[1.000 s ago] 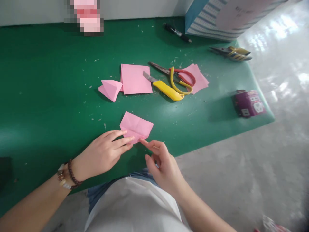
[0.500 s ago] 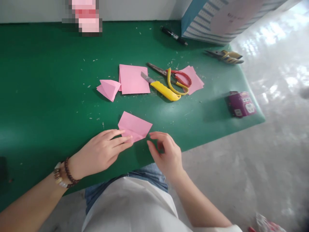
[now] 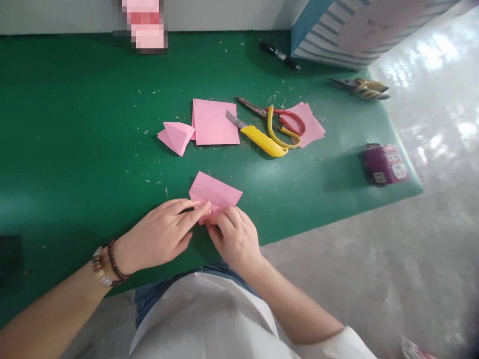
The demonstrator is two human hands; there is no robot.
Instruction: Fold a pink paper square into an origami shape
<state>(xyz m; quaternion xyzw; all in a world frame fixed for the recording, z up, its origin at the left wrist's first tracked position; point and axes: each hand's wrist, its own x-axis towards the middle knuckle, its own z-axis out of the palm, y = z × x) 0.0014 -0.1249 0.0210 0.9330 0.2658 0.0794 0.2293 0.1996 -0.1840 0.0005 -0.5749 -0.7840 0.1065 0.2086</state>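
A partly folded pink paper (image 3: pixel 217 192) lies on the green table near its front edge. My left hand (image 3: pixel 162 232) rests its fingertips on the paper's lower left part, fingers spread a little. At the paper's lower right edge, the fingers of my right hand (image 3: pixel 237 234) are closed on it. Beyond them is a folded pink piece (image 3: pixel 177 137) with raised flaps. It touches a stack of square pink paper (image 3: pixel 215 122). A yellow-handled cutter (image 3: pixel 264 141) lies with its blade over the stack, beside red and yellow scissors (image 3: pixel 275 119).
More pink sheets (image 3: pixel 312 127) lie under the scissor handles. A black pen (image 3: pixel 279 54), a striped box (image 3: pixel 337 35) and pliers (image 3: pixel 359 88) are at the back right. A purple box (image 3: pixel 385 163) stands near the right edge of the green table (image 3: pixel 75 99).
My right hand has moved left to the paper and closed on its lower edge. The left fingers have shifted slightly on the paper. The whole view has shifted a little.
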